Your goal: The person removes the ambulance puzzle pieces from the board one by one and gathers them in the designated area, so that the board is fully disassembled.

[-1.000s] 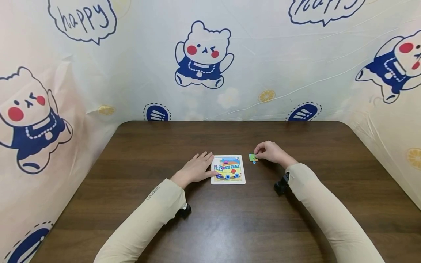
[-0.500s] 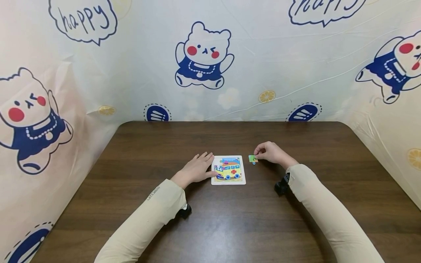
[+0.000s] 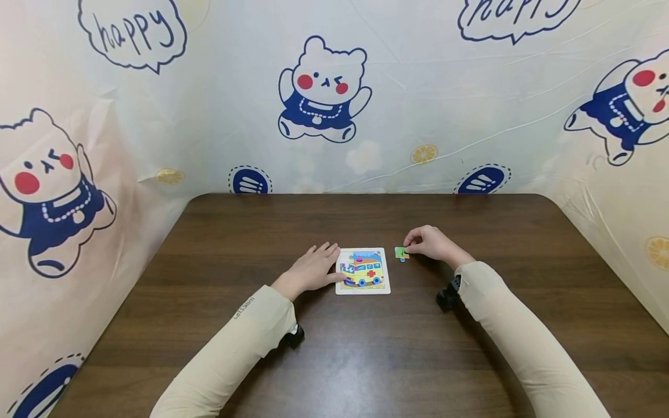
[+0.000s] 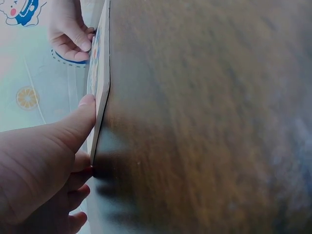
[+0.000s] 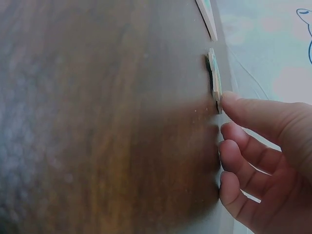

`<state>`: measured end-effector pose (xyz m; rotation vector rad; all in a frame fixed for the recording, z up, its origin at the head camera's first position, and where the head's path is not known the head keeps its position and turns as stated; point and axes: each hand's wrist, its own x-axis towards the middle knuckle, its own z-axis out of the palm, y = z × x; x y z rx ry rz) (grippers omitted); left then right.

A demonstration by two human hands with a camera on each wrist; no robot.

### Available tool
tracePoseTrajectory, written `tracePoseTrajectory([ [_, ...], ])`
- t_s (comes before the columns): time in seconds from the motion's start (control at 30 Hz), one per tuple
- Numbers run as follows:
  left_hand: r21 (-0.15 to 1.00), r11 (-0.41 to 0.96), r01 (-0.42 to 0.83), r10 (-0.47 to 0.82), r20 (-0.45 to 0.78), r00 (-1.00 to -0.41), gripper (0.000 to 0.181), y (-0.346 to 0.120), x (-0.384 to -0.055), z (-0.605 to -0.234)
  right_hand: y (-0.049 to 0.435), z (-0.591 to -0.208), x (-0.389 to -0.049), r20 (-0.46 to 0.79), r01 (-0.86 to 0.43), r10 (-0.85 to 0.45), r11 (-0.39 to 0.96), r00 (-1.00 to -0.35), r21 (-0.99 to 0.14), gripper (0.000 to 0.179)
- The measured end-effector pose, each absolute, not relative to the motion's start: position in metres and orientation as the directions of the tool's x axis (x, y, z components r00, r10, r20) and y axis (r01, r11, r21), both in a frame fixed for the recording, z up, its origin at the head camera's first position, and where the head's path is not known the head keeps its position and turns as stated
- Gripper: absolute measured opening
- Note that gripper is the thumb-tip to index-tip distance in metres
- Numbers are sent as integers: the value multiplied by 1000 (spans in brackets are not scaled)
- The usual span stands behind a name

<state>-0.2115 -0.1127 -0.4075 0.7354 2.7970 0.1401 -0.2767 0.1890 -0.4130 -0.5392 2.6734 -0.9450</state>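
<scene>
A square jigsaw puzzle in a white frame lies flat on the brown table. Its picture shows a yellow ambulance with blue wheels, and bare pale board shows at its upper left. My left hand rests on the frame's left side, fingers stretched along the edge and thumb over the lower left; in the left wrist view the left thumb lies on the board's edge. To the right of the frame, my right hand pinches a green and orange jigsaw piece by its right side, close over the table. The right wrist view shows the piece edge-on at the thumb tip.
The dark wood table reaches back to a pale cloth backdrop printed with bears and orange slices. A black wrist camera hangs under the right wrist, another black camera under the left.
Both hands and the framed puzzle stay in place. The jigsaw piece has shifted very slightly to the left at the right fingertips.
</scene>
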Motion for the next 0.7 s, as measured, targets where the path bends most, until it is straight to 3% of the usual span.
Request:
tracePoseTrajectory([
  [0.7,134,871,473,491,-225,-841,75,-112,-212,-409,154,-383,-271,-9,-391,-521,651,-853,-650,14],
])
